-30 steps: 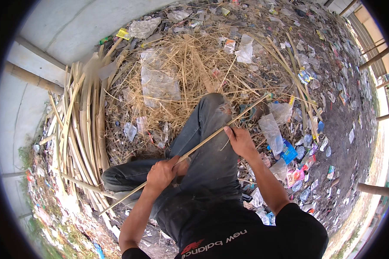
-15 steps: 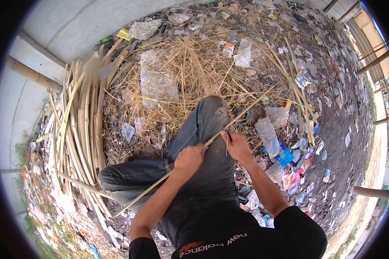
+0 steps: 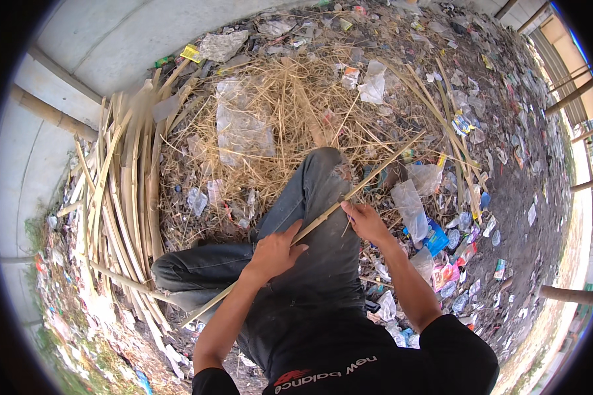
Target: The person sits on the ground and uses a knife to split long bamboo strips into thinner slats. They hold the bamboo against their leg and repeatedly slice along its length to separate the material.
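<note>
A long, thin bamboo strip (image 3: pixel 320 219) slants across my lap, its far end over the straw and its near end beside my left thigh. My left hand (image 3: pixel 274 255) lies loosely around its lower part, the strip passing between the raised index finger and the thumb. Farther up, my right hand (image 3: pixel 369 224) is closed at the strip, with the thumb against it. A thin, dark sliver or blade sticks out below the right fingers; I cannot make out which. The jeans (image 3: pixel 324 191) on my bent leg lie under the strip.
A stack of bamboo strips (image 3: pixel 130 197) lies on the left by a pale wall (image 3: pixel 112 39). Straw-like shavings (image 3: pixel 290 99) and a clear plastic sheet (image 3: pixel 234 125) lie ahead. More strips (image 3: pixel 441 112) and scattered plastic litter (image 3: pixel 435 237) are on the right.
My left hand has slid down the strip toward me, and its index finger and thumb have spread. The strip has shifted slightly up and right; my right hand has barely moved.
</note>
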Available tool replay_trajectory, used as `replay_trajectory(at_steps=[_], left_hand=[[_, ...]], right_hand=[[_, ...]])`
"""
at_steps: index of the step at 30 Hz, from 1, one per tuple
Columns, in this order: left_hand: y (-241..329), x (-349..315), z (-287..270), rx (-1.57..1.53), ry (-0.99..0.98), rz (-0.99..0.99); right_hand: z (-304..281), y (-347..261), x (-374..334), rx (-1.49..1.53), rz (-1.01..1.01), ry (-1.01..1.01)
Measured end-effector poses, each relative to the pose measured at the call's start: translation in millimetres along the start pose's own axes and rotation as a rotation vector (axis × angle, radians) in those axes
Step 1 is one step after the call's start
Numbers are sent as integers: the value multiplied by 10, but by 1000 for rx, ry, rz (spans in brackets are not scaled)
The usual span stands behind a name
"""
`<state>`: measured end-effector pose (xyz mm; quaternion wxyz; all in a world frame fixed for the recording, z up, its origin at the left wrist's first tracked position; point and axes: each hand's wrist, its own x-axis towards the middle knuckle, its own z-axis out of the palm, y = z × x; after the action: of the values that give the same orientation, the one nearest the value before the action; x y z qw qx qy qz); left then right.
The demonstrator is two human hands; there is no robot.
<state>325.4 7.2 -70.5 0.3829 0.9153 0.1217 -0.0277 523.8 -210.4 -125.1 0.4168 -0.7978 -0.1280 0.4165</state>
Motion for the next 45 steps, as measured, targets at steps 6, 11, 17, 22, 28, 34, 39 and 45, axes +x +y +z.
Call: replay_trajectory(at_steps=[6,11,17,22,28,34,39,45], left_hand=[[-227,-394,-165,46,-56,18],[-214,-315,-85,45,-17,25],[-161,-216,-22,52,-12,-2],[-148,-188,27,14,0,1],[-154,-174,0,29,2,22],[-134,-133,39,55,7,11],[-136,-140,38,49,12,18],[-116,-120,17,48,21,33]], right_hand=[[-44,-151,-6,309,121,-127],[-19,-149,-72,-228,-220,220],[72,-154,-115,-271,-250,259],[-34,-130,-37,-25,-36,99],[-202,-104,34,151,95,-85],[36,-420,-195,-390,-201,312],[-17,-270,-68,-190,-86,213],[-233,-202,47,1,124,-58]])
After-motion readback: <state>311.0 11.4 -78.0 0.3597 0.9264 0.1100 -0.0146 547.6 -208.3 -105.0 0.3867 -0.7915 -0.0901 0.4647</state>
